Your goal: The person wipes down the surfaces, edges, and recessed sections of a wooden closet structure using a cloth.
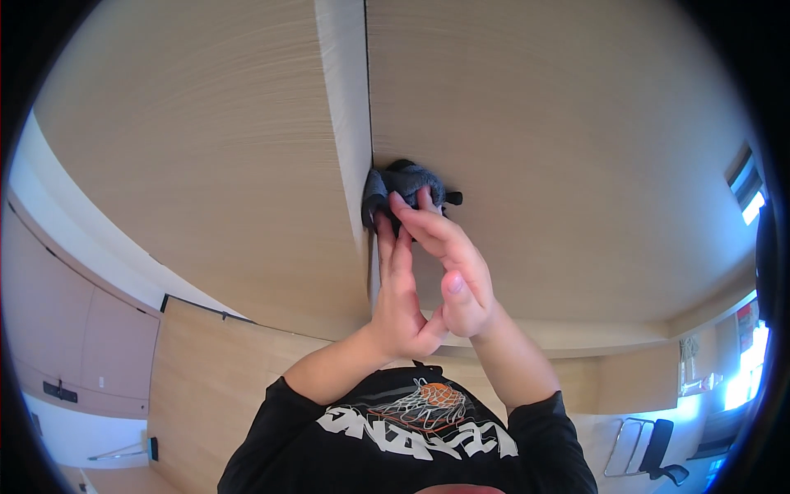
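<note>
A dark grey fuzzy item with black parts (407,180), perhaps a soft toy, is in front of me beside the dark seam between two wood-grain panels. A small black piece (454,198) sticks out at its right. My left hand (398,296) reaches up to its lower left, where the fingertips meet the black part and are partly hidden. On the right, my right hand (453,259) touches the grey fuzz with its fingertips. Both hands have long, nearly straight fingers, and their thumbs come close together below. Whether either hand grips the item cannot be made out.
Broad wood-grain panels lie to the left (247,154) and right (555,154), with a pale strip (339,92) by the seam. Double doors (80,296) stand at the far left above the wood floor (216,358). A black chair (657,444) is at the lower right near bright windows.
</note>
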Motion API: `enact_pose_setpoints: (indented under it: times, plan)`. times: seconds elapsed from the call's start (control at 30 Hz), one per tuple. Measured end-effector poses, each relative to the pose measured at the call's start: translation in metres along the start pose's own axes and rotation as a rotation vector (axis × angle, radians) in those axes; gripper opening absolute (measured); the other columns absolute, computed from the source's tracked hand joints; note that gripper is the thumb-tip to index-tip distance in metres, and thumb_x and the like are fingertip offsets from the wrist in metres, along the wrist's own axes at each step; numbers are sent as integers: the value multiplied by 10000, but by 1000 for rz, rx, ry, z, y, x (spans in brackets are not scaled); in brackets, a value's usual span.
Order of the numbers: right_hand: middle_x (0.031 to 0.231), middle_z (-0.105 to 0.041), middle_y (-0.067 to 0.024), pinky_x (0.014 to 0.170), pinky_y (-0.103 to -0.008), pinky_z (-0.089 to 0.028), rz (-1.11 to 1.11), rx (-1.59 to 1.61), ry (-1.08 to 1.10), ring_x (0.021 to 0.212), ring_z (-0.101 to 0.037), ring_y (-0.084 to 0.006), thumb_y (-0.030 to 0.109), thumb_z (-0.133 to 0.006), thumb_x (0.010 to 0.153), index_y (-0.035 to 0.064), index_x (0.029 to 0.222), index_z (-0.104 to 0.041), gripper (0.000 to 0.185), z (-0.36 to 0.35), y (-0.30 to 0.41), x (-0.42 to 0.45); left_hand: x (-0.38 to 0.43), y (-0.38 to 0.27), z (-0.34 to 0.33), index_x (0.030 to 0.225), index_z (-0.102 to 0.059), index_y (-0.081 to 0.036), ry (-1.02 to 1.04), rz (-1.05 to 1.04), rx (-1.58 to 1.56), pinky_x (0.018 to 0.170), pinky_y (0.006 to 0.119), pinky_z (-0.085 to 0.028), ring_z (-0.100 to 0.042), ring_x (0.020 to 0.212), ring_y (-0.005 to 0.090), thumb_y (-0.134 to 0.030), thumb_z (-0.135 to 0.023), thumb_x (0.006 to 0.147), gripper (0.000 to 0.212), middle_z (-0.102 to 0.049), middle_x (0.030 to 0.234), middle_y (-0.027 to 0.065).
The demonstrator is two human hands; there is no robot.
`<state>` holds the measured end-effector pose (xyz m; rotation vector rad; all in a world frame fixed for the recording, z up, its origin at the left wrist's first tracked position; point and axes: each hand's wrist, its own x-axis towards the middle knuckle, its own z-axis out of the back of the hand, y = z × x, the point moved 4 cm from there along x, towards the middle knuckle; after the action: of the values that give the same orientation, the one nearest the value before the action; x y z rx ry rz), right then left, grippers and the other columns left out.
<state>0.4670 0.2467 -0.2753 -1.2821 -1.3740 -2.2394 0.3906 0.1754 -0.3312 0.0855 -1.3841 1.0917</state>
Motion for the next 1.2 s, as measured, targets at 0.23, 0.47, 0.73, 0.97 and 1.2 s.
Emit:
enact_pose_setpoints:
  times: [0.23,0.47,0.73,0.97,1.2]
  plan:
    - [1515,-376,-267,1181,-537,-105,-9,-109,25,1456,-255,-443,370,-451,951,-3,1392,-464,577,4,-1,-6,18,-19,10,1481,-155,147,529,-83,114,1195,506,-125,-192,1444,442,-404,-344,971,774,-146,1542,365]
    - [1521,-362,-277,1190,-514,-39,-62,-218,-21,1476,-206,-425,545,-433,957,-31,1384,-474,719,35,21,-35,-8,-9,-43,1498,-190,74,209,-7,81,1178,448,-213,-291,1400,437,-464,-473,900,852,-243,1574,175]
    - [1453,-461,-272,1178,-551,-102,-34,-368,-283,1442,-292,-441,522,-455,963,-34,1313,-545,663,169,46,-134,0,-54,-184,1465,-243,114,318,-165,-123,1080,469,-385,-397,1314,504,-179,-728,714,942,-320,1460,355]
    - [1406,-497,-294,1197,-505,-98,22,-332,-485,1441,-317,-379,488,-459,990,-50,1245,-578,607,259,62,-213,-8,-82,-301,1447,-237,126,450,-209,-184,1052,499,-402,-402,1289,540,-174,-720,716,926,-344,1409,378]
    - [1365,-536,-291,1208,-485,-97,75,-274,-452,1388,-417,-367,457,-500,965,-61,1234,-587,589,245,55,-199,-11,-76,-283,1459,-205,127,422,-108,-157,1056,503,-393,-396,1286,531,-209,-733,732,960,-289,1438,388]
